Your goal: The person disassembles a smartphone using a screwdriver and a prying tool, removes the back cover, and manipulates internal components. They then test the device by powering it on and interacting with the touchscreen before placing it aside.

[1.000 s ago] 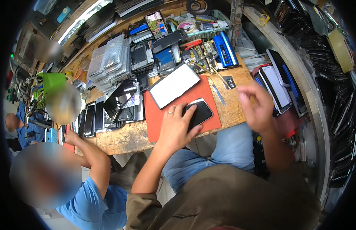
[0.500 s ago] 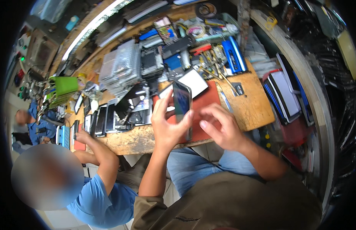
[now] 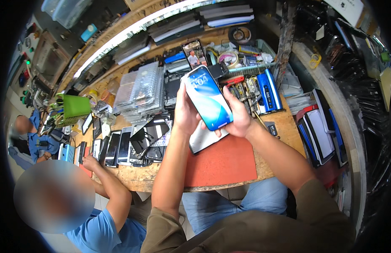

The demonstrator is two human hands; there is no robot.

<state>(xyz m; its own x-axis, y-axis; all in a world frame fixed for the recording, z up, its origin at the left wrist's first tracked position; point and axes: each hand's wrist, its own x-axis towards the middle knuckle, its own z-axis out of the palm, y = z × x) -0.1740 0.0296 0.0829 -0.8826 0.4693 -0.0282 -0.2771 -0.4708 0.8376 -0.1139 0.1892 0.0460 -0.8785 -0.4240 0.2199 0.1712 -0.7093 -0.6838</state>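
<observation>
Left hand (image 3: 186, 110) and right hand (image 3: 240, 116) both grip the phone (image 3: 210, 101), held above the dark-edged white panel (image 3: 200, 142); right has just joined, glossy lit screen now face-on, so likely readable. Flat red mat (image 3: 223, 166), scuffed wooden bench (image 3: 134, 179), bumpy clear-plastic stack (image 3: 140, 90) beyond.

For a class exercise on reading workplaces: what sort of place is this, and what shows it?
Probably a phone repair workshop: a lit phone is held above a worn wooden bench, a row of phones or phone screens lies on it, and small tools are clustered there.
</observation>
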